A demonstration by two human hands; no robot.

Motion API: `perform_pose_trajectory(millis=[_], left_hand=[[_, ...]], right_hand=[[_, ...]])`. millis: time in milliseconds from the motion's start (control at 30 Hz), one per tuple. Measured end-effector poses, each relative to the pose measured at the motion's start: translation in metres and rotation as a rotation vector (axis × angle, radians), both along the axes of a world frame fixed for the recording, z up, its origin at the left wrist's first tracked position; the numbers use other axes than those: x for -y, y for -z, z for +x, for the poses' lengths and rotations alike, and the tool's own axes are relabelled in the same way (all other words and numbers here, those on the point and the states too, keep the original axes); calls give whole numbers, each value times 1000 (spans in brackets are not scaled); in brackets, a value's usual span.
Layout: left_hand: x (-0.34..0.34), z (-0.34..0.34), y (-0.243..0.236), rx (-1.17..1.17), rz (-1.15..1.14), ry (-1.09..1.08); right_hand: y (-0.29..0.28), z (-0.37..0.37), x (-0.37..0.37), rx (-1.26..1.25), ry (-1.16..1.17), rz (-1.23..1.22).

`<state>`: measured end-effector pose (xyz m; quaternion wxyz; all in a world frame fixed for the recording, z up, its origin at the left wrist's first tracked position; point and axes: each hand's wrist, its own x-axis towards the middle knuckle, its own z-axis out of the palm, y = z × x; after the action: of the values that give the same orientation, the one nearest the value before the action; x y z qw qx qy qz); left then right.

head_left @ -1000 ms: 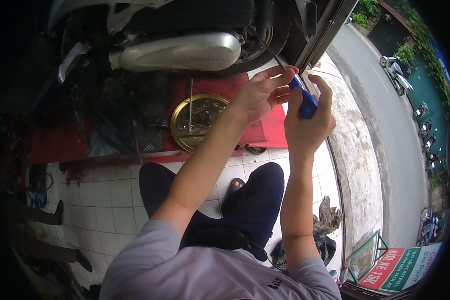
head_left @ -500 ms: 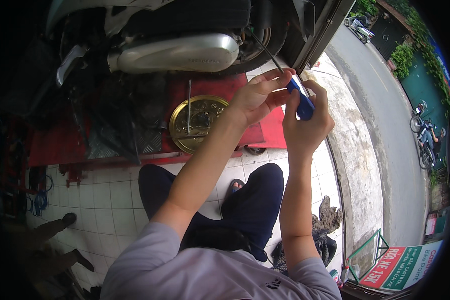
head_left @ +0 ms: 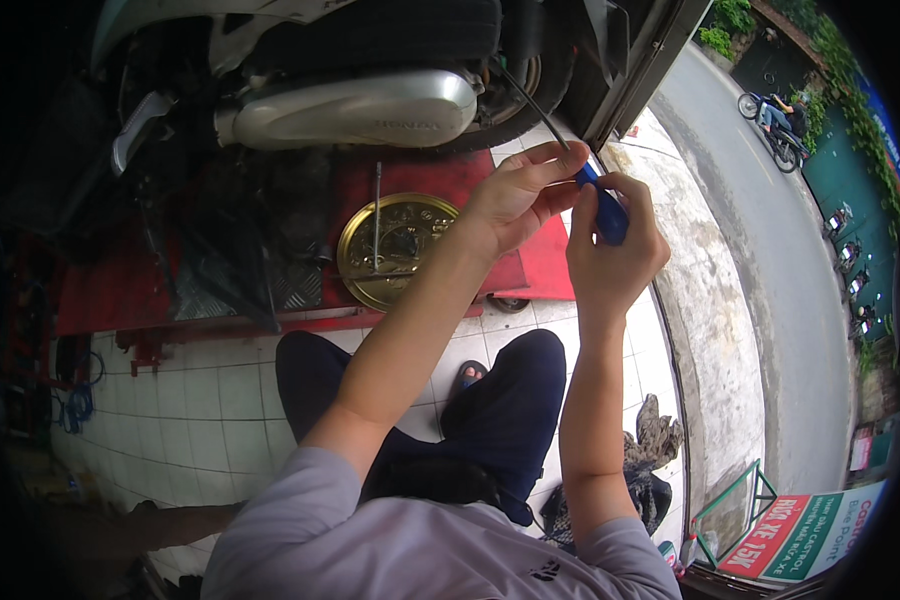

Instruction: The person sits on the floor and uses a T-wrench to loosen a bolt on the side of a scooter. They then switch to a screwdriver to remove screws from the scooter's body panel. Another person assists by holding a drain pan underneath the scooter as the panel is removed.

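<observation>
A long-shafted screwdriver with a blue handle slants from my hands up to the rear wheel area of a raised motorbike. Its tip is lost in the dark there. My right hand grips the handle, thumb and fingers around it. With thumb and index finger, my left hand pinches the shaft just above the handle; its other fingers curl loosely beside it. Left of the shaft is the motorbike's silver exhaust cover. Below that, a round gold tray holds small metal parts, with a long metal-handled tool across it.
The motorbike stands over a red platform with a dark panel lying on it. A metal door post rises beside the wheel. Rags lie by my right leg. Another person's leg is at lower left.
The screwdriver handle has turned slightly in my fingers, while both hands stay nearly in place. The other person's legs have shifted at lower left, and different riders pass on the road.
</observation>
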<state>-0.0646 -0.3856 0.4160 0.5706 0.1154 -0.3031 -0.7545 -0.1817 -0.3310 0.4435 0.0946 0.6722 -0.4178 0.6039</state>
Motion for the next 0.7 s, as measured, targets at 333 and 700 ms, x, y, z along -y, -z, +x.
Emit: perform_pose_trajectory(millis=[333,700], left_hand=[[-3,-6,1,-203,-174,51],[118,29,-4,-446,217,-458]], right_hand=[[-4,1,-3,104,26,103],[7,4,3,138,9,-26]])
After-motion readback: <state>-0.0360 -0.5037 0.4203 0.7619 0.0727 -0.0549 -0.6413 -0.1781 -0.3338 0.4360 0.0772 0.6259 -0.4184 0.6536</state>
